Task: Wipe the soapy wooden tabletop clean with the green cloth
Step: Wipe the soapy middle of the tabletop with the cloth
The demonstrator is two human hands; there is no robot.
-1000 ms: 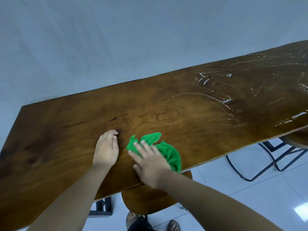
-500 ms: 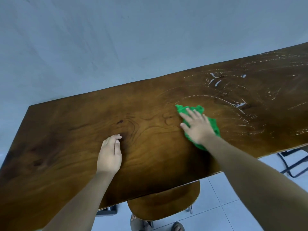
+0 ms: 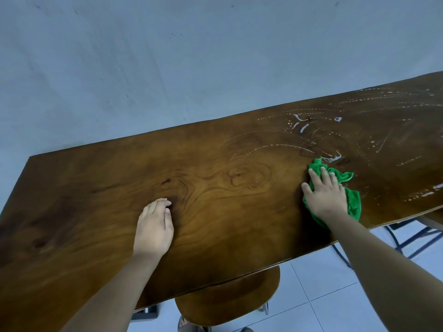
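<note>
Room: a plain pale wall point(image 3: 167, 68) stands behind the table; white floor tiles point(image 3: 318, 291) show below its near edge.
Table: a long table point(image 3: 215, 188) of dark glossy wood with swirling grain, running from lower left to upper right.
Soap: white dotted streaks and small smears of soap point(image 3: 302, 125) cover the right part of the table; the left part shows bare wood.
Green cloth: the green cloth point(image 3: 352, 200) lies crumpled on the table near its front edge, at the edge of the soapy part, with a smear of foam touching its far tip.
Right hand: the right hand point(image 3: 324, 195) lies palm down on the cloth, fingers spread wide, pressing it flat against the wood rather than gripping it.
Left hand: the left hand point(image 3: 154, 226) rests palm down on bare wood, well apart from the cloth, fingers close together and slightly curled, holding nothing.
Seating: 1 wooden stool point(image 3: 227, 300) sits under the table's near edge; a black metal frame point(image 3: 407, 238) shows at the right.
</note>
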